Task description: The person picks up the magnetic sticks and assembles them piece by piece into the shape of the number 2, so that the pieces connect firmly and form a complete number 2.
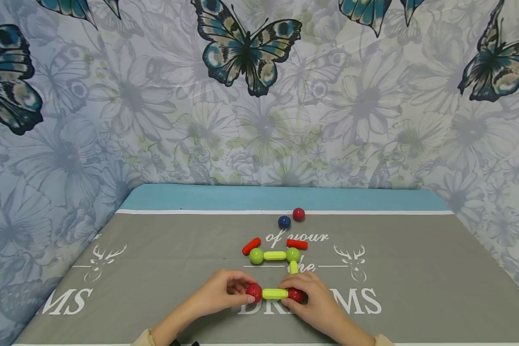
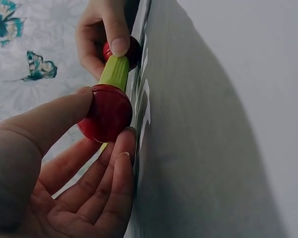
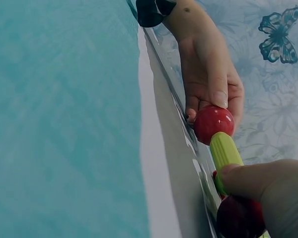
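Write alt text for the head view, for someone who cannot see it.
A left hand and right hand hold a green rod with a red ball at each end. Beyond, on a mat, are two green balls, more green rods, two red rods, a blue ball and another red ball.

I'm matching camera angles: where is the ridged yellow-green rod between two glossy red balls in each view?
Head: ridged yellow-green rod, low, just right of centre.
Left wrist: rod, upper half, left of centre.
Right wrist: rod, right of centre, just below mid-height.
Shared landmark: the glossy red ball in the left grip.
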`<control>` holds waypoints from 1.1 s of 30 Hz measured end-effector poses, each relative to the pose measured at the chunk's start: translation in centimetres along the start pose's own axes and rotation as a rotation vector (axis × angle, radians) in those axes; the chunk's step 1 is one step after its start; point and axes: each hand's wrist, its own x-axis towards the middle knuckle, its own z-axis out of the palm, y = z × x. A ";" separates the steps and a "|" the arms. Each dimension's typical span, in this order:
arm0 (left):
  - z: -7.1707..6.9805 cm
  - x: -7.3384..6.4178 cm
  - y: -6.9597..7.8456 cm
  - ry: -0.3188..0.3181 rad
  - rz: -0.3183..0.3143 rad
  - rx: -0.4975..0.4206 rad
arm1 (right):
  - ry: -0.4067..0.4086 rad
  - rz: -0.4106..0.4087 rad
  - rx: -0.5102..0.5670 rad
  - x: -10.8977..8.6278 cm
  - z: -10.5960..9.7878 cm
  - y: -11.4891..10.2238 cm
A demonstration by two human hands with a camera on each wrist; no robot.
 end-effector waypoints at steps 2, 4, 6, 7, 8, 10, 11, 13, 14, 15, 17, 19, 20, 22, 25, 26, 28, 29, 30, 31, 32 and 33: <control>-0.1 0.0 -0.1 0.000 0.002 0.006 | 0.002 0.011 -0.001 0.1 0.1 0.1; -0.1 0.1 -0.1 0.000 0.003 0.013 | 0.006 0.013 -0.001 0.1 0.2 0.2; -0.1 0.1 -0.1 0.001 0.001 0.014 | 0.013 0.010 0.004 0.2 0.2 0.2; -0.1 0.1 -0.1 0.001 0.004 0.012 | 0.016 0.007 0.006 0.2 0.2 0.3; -0.1 0.1 -0.1 -0.001 0.009 0.008 | 0.022 0.002 0.008 0.2 0.2 0.3; -0.1 0.1 0.0 -0.007 0.020 0.000 | 0.026 0.002 0.014 0.2 0.1 0.3; -0.2 0.2 0.0 -0.011 0.035 -0.001 | 0.026 0.005 0.018 0.3 0.1 0.3; -0.5 0.2 0.0 -0.013 0.062 0.014 | 0.023 0.008 0.023 0.3 0.1 0.3; -0.7 0.3 0.1 -0.008 0.078 0.024 | 0.021 0.008 0.024 0.3 0.1 0.3; -1.0 0.3 0.1 0.002 0.092 0.039 | 0.018 0.007 0.025 0.2 0.1 0.4; -1.6 0.6 0.2 0.034 0.113 0.070 | 0.012 0.012 0.027 0.2 0.1 0.4; -2.3 1.0 0.4 0.080 0.125 0.100 | 0.010 0.014 0.028 0.2 0.1 0.5; -2.6 1.2 0.4 0.101 0.131 0.114 | 0.009 0.019 0.031 0.1 0.1 0.5; -3.2 1.9 0.4 0.144 0.140 0.152 | 0.007 0.028 0.036 0.1 0.1 0.5; -3.8 3.0 0.3 0.211 0.139 0.214 | 0.004 0.038 0.048 0.1 0.1 0.4; -3.8 3.4 0.2 0.235 0.134 0.245 | 0.004 0.040 0.053 0.1 0.1 0.4; -3.9 4.1 0.0 0.277 0.113 0.298 | 0.005 0.045 0.062 0.1 0.1 0.4; -3.9 4.5 -0.2 0.295 0.099 0.319 | 0.005 0.047 0.066 0.1 0.1 0.3; -3.8 4.8 -0.3 0.309 0.082 0.345 | 0.004 0.051 0.070 0.1 0.1 0.3; -3.8 5.2 -0.4 0.320 0.064 0.368 | 0.003 0.056 0.072 0.1 0.1 0.3; -3.7 5.5 -0.5 0.327 0.051 0.384 | 0.001 0.060 0.074 0.1 0.1 0.2; -3.7 5.8 -0.5 0.329 0.036 0.401 | -0.001 0.065 0.075 0.1 0.1 0.2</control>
